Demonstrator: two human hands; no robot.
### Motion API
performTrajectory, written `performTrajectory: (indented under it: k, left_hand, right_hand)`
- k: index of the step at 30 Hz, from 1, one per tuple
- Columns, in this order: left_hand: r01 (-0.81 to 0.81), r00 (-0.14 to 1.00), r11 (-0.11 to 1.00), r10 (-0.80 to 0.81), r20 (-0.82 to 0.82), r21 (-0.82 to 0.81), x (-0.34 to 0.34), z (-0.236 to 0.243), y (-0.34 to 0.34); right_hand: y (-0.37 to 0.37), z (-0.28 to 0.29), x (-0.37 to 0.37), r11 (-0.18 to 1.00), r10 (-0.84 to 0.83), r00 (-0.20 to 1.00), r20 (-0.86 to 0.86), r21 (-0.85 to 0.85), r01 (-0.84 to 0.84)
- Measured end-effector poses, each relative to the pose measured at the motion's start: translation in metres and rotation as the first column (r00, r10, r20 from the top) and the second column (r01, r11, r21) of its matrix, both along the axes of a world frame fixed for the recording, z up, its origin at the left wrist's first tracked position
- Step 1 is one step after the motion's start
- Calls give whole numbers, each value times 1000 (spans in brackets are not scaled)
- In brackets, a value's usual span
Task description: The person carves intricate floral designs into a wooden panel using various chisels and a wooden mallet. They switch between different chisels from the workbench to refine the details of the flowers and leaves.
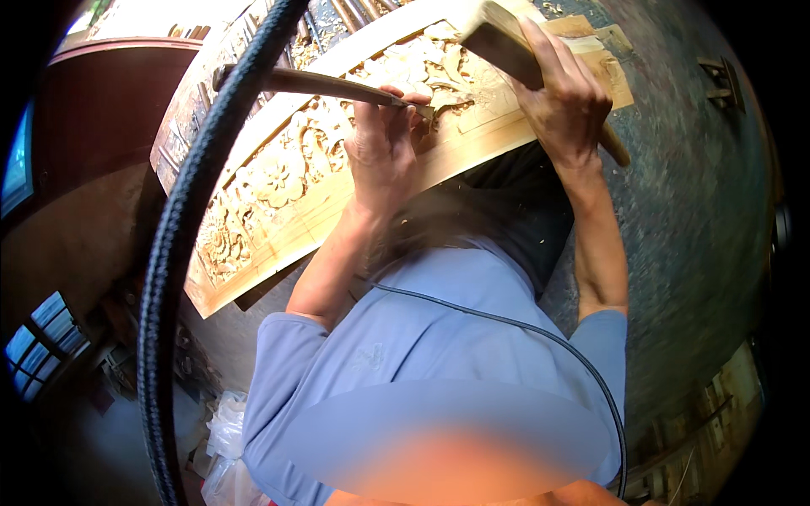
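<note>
A person in a light blue shirt (422, 337) bends over a long, curved wooden panel (337, 169), seen from above through a wide fisheye lens. The panel is pale, unfinished wood, arching from the lower left up to the upper right of the view. Its face is carved in deep relief with flowers, leaves and scrolling stems, and a plain flat border runs along its lower edge. Pencil lines show on the uncarved border.

The left hand (384, 148) is closed around a chisel (321, 84). The chisel has a long dark handle that slants up to the left, and its tip meets the carving just beside the fingertips, near the middle of the panel. The hand rests against the wood.

The right hand (565, 101) grips a wooden mallet (506, 42) with the fingers wrapped around its handle. The blocky mallet head is raised above the panel at the top of the view, to the right of the chisel's end. The handle end sticks out below the hand, on the right.

A thick black ribbed hose (181, 228) curves across the left side, close to the camera. A thin dark cable (506, 325) crosses the shirt. More carved wood (181, 118) lies behind the panel at upper left. The floor (700, 211) on the right is grey and speckled.
</note>
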State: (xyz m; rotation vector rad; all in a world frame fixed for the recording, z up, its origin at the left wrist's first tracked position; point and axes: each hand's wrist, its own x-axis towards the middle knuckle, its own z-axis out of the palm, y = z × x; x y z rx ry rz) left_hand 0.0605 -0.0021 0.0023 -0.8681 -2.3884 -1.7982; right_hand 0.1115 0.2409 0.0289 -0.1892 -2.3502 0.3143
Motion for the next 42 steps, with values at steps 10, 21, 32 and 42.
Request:
performTrajectory:
  k: [10, 21, 32, 42]
  left_hand:
    - [18, 985, 993, -37, -171, -115, -5, 10, 1]
    - [42, 977, 985, -76, -199, -170, -3, 15, 5]
    - [44, 978, 978, -84, -189, -205, -3, 21, 9]
    - [-51, 982, 991, 27, -188, -122, -8, 0, 6]
  right_hand:
    - [-28, 179, -67, 929, 370, 886, -279, 106, -355]
    - [-36, 191, -67, 881, 461, 868, -183, 209, -424]
    - [-44, 200, -78, 862, 492, 854, -169, 232, -451]
    - [-51, 205, -81, 845, 521, 836, -169, 235, -480]
